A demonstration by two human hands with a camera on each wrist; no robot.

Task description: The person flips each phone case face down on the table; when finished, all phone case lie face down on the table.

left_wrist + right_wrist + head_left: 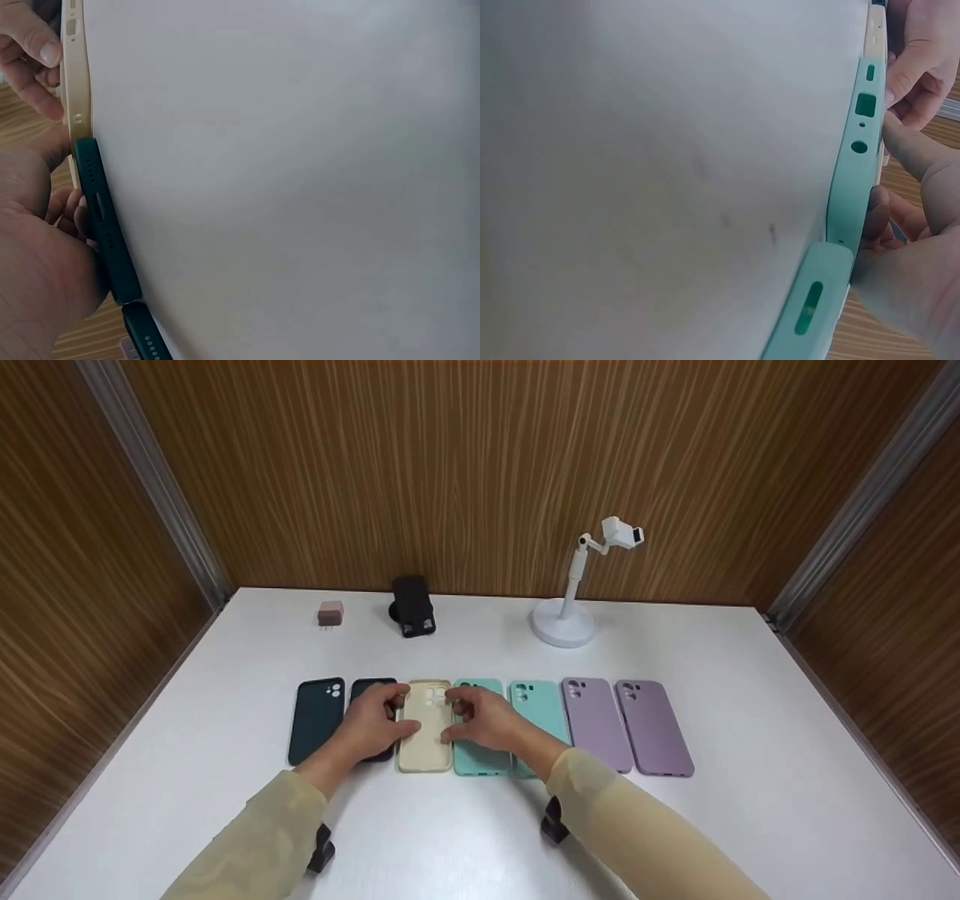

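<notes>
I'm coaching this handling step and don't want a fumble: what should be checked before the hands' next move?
1. Left hand at the cream phone case's left edge: ok.
2. Right hand at its right edge: ok.
3. Cream phone case lying flat on the table: ok.
4. Right hand clear of the neighbouring mint phone case: not ok, it overlaps it in the head view.
5. White stand away from both hands: ok.
6. Firmness of hold: cannot tell.

Panelled walls (450, 472) make this probably a booth (67, 547)
</notes>
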